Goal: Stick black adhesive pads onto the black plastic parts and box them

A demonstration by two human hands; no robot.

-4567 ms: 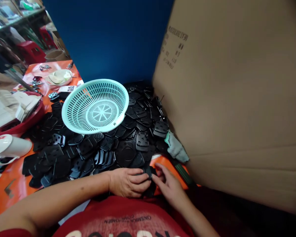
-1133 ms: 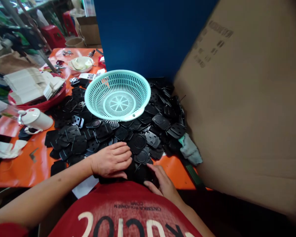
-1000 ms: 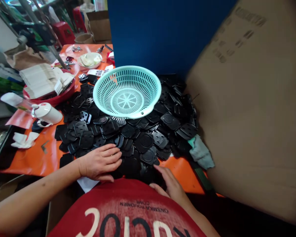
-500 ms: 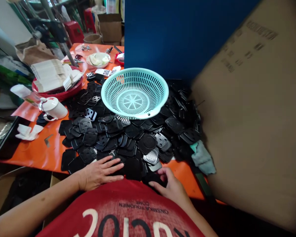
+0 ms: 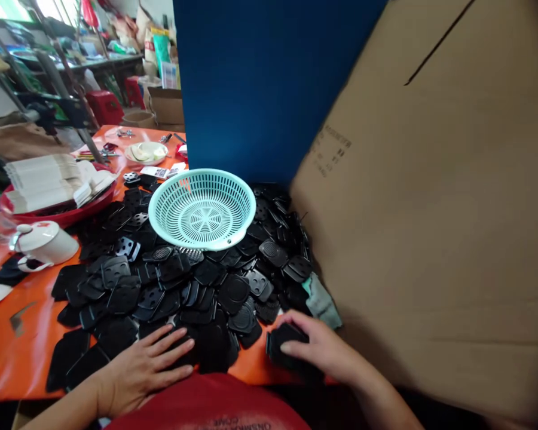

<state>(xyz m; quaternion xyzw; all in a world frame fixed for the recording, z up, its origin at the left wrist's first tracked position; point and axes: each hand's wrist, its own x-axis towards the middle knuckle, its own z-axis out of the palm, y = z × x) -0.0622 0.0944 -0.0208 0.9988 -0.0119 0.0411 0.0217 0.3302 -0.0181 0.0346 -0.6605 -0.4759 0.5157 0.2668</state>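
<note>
Left hand (image 5: 150,364) lies palm down, fingers straight and slightly spread, gripping nothing visible, over the near edge of the pile of black pieces (image 5: 197,292), its forearm entering from the lower left. Right hand (image 5: 318,343), forearm slanting in from the lower right, is curled with thumb on top, grasping a dark piece (image 5: 287,334) just above the orange tabletop (image 5: 253,365) at the pile's right; whether it's one piece or several, can't tell. Grey cloth (image 5: 323,303) sits just beyond that hand, against the cardboard (image 5: 421,209).
</note>
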